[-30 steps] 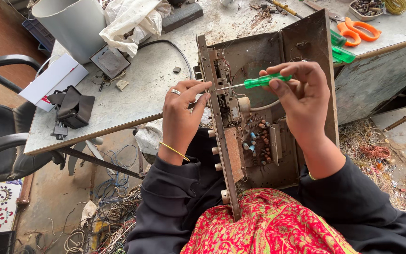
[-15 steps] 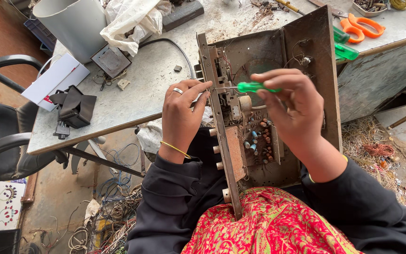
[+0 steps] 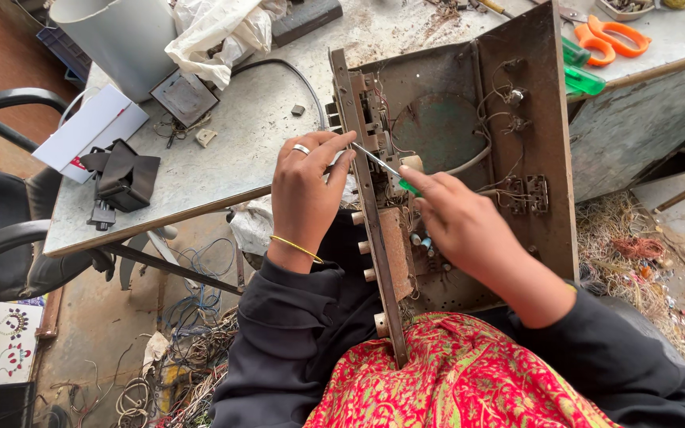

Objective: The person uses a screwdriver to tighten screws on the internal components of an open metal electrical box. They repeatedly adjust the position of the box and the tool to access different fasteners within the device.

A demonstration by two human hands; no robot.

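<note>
Rusty metal chassis pinched by left hand | right hand grips green screwdriver | white box far left

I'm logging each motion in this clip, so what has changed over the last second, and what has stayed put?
The right hand has swung down and toward the person, so the green-handled screwdriver, level a second ago, now slants with its handle mostly hidden in the fist. The left hand still pinches near the tip at the metal chassis front edge. Chassis, orange scissors and grey table are unmoved.
</note>
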